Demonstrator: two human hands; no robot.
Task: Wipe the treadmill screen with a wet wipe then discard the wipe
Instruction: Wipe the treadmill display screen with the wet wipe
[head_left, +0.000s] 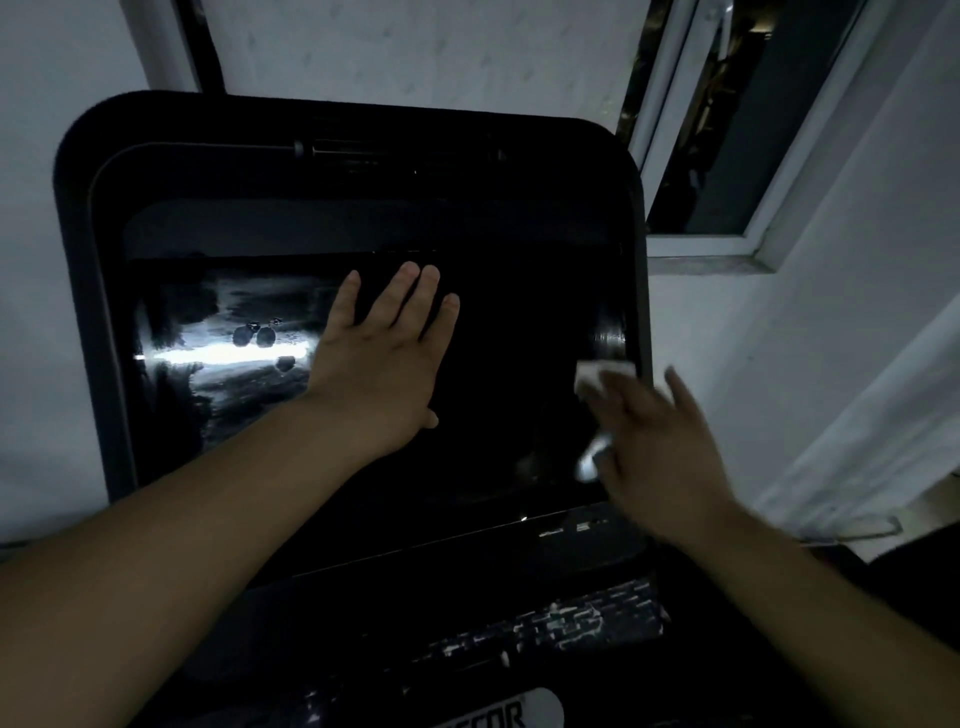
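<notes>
The black treadmill screen (509, 364) fills the middle of the head view, tilted toward me. Wet streaks and a bright reflection show on its left part. My left hand (382, 358) lies flat on the glass near the centre, fingers spread and pointing up. My right hand (660, 441), blurred, presses a white wet wipe (602, 374) against the screen's right edge. Bits of the wipe show above and below my fingers.
A dark console panel (571, 623) with worn white markings sits below the screen. A white-framed window (727, 156) is at the upper right, with white walls around it. A pale curtain or sheet (883, 415) hangs at the right.
</notes>
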